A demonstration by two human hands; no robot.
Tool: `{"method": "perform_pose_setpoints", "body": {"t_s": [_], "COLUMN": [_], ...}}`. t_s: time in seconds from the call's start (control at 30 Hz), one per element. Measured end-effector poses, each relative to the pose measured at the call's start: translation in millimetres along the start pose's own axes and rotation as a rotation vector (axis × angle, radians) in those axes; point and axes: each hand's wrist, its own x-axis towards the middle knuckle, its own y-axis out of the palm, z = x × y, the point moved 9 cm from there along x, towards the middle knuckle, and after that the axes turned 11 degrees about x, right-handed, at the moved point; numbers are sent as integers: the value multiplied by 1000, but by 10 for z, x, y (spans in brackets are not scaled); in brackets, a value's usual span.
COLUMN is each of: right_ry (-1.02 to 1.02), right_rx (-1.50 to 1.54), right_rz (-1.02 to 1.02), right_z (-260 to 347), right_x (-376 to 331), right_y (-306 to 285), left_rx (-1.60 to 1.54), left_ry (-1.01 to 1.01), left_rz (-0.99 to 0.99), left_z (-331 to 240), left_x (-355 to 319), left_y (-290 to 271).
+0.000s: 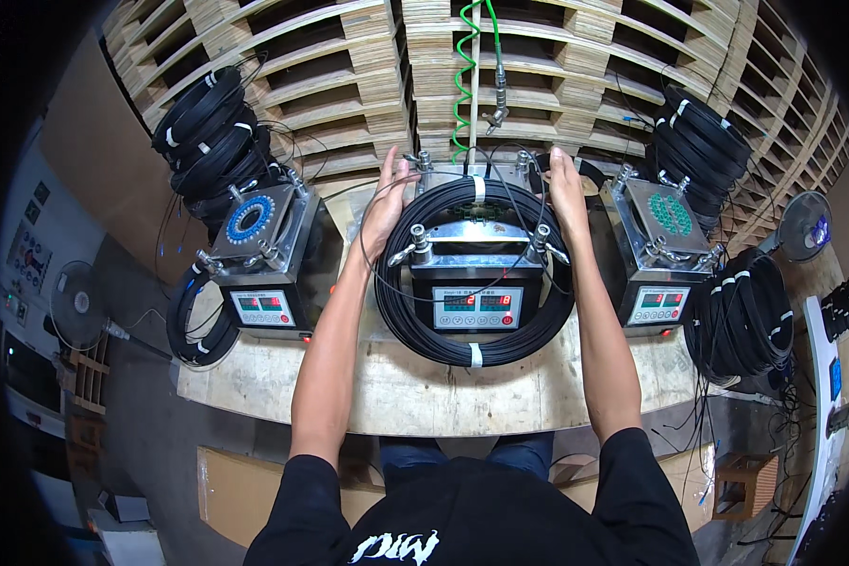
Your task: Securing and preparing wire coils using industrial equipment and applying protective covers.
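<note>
A coil of black cable (pixel 388 304), bound with white ties, encircles the front panel of the middle machine (pixel 424 294). Whether it leans on the machine or hangs clear cannot be told. My left hand (pixel 387 203) is open at the coil's upper left, fingers stretched forward. Opposite it, at the upper right, my right hand (pixel 566 193) is open too, fingers straight. Both palms face inward, beside the coil's outer edge; contact is hard to judge. A loose cable end loops past my left fingers and across the coil. Metal clamp posts (pixel 421 241) show inside the ring.
Similar machines stand left (pixel 262 304) with blue fittings and right (pixel 657 304) with green ones. Black coils are stacked behind both (pixel 212 141) (pixel 703 151), with more (pixel 740 316) at the table's right. A green air hose (pixel 462 80) hangs before wooden pallets (pixel 302 71).
</note>
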Motion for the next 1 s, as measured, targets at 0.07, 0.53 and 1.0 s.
{"method": "perform_pose_setpoints", "body": {"t_s": [0.07,0.53,1.0], "right_ry": [-65,20,28], "right_rx": [-120,136,59], "right_rz": [13,43,177], "right_z": [21,121,-57], "right_x": [21,-152,9], "right_y": [34,145,187], "left_rx": [-20,-160,-110], "left_ry": [-8,-26,-74], "left_rz": [-3,-141,-245], "left_z": [65,66,259], "left_x": [9,-57,-32], "left_y": [-18,-121,-188]}}
